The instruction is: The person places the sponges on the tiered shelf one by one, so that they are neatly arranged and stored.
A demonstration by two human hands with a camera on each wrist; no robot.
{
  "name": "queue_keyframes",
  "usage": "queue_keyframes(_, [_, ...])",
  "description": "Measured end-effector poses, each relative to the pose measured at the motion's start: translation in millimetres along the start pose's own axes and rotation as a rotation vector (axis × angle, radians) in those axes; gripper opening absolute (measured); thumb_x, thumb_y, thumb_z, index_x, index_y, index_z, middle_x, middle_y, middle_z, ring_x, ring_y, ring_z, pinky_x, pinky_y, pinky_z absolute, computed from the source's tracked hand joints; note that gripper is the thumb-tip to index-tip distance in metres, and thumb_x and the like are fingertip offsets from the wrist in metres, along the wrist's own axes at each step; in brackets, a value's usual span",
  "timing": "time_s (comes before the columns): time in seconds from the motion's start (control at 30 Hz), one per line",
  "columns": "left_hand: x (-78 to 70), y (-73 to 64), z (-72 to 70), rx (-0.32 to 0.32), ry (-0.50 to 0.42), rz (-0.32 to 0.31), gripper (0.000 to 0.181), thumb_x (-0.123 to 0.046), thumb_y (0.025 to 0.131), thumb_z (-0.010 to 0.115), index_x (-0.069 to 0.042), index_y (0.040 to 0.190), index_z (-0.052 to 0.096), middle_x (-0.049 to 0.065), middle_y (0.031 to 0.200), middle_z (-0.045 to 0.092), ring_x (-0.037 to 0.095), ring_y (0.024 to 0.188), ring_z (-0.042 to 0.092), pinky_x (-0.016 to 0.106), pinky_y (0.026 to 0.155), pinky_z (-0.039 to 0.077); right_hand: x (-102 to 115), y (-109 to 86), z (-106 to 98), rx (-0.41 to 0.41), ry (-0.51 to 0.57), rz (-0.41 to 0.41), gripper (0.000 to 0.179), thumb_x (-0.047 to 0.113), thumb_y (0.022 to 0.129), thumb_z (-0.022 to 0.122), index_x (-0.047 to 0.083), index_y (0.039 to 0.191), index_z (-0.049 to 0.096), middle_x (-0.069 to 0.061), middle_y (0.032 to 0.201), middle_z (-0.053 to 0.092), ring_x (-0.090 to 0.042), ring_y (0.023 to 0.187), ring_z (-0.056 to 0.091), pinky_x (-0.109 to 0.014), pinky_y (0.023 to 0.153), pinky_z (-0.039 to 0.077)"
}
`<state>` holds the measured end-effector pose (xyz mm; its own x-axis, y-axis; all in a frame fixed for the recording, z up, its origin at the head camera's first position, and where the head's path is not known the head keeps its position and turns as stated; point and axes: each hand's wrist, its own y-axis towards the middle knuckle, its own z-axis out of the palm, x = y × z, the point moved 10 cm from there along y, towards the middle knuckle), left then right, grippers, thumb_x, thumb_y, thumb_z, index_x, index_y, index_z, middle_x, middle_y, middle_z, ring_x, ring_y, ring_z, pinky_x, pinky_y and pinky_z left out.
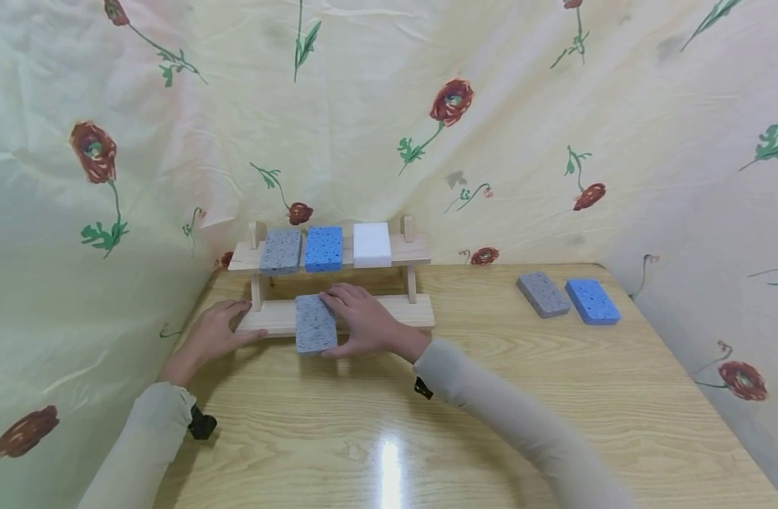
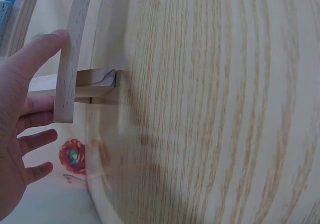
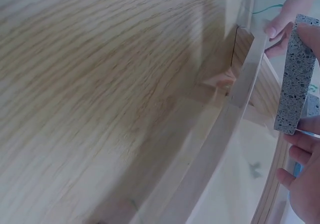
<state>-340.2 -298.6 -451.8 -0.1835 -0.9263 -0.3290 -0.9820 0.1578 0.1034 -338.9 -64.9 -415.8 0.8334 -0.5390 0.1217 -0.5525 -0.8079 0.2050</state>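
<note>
A two-tier wooden rack [image 1: 274,319] stands at the back of the table. My right hand [image 1: 366,322] holds a grey speckled sponge [image 1: 315,325] in front of its lower board, thumb at the near end and fingers at the far end. In the right wrist view the same sponge [image 3: 296,79] shows edge-on between thumb and fingers. At the rack's left end, my left hand [image 1: 217,331] grips the lower board [image 2: 70,69], thumb on the front edge and fingers around the end. The upper board carries a grey sponge [image 1: 281,252], a blue sponge [image 1: 323,249] and a white sponge [image 1: 372,245].
On the table [image 1: 490,396] to the right lie another grey sponge [image 1: 543,295] and another blue sponge [image 1: 593,302], side by side. A flower-patterned cloth [image 1: 363,141] hangs behind the rack and along both sides.
</note>
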Motion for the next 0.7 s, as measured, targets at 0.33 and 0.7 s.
queue_keyframes(0.33, [-0.2,-0.3,-0.6,0.004,-0.003,0.008,0.086,-0.059,0.086,0.074,0.006,0.14,0.056,0.032,0.145,0.053,0.051,0.135,0.048,0.063,0.115,0.038,7,12.9,5,0.017,-0.004,0.024,0.109,0.069,0.08,0.074,0.005,0.158,0.033,-0.013,0.158,0.042,-0.029,0.15,0.034,-0.05,0.125,0.031])
queue_keyframes(0.7, [-0.5,-1.4,-1.4,0.035,-0.009,-0.001,0.088,-0.06,0.085,0.074,0.004,0.142,0.055,0.031,0.148,0.05,0.052,0.137,0.045,0.064,0.116,0.037,7,24.3,14,0.035,-0.018,0.052,0.111,0.071,0.078,0.074,0.005,0.158,0.034,-0.012,0.158,0.043,-0.029,0.149,0.036,-0.048,0.125,0.032])
